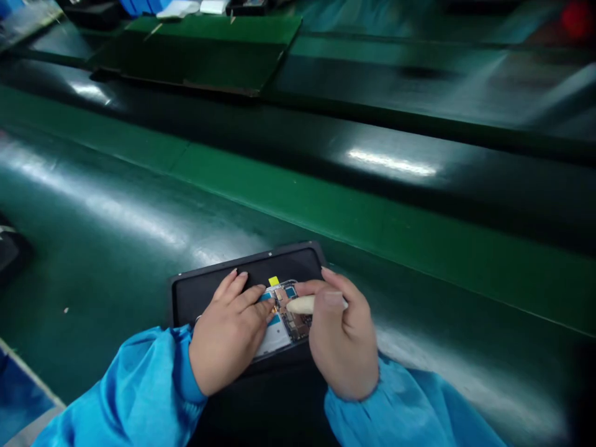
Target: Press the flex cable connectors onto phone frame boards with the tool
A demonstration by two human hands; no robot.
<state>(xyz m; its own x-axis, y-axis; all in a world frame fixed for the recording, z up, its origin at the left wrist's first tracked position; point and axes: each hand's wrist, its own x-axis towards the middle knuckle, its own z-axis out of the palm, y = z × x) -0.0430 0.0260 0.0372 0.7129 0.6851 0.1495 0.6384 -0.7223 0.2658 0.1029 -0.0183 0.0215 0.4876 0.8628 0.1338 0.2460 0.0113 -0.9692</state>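
Note:
An opened phone-like device (pixel 278 338) with a bare circuit board (pixel 295 323) lies tilted in a black tray (pixel 195 297). A yellow tab (pixel 274 281) sticks out at its top edge. My left hand (pixel 231 329) rests over the device's left part, its fingers spread and the fingertips near the board's left edge. In my right hand (pixel 345 335) is a cream-coloured, blunt-tipped tool (pixel 302 304), pinched between thumb and fingers, with its tip over the board. The lower left of the device is partly hidden by my left hand.
Beneath the tray is a green work surface (pixel 93 248). A dark belt-like strip (pixel 298 143) crosses beyond it. Further back lies a green board (pixel 200 56) near white items. A dark object (pixel 12 251) sits at the left edge.

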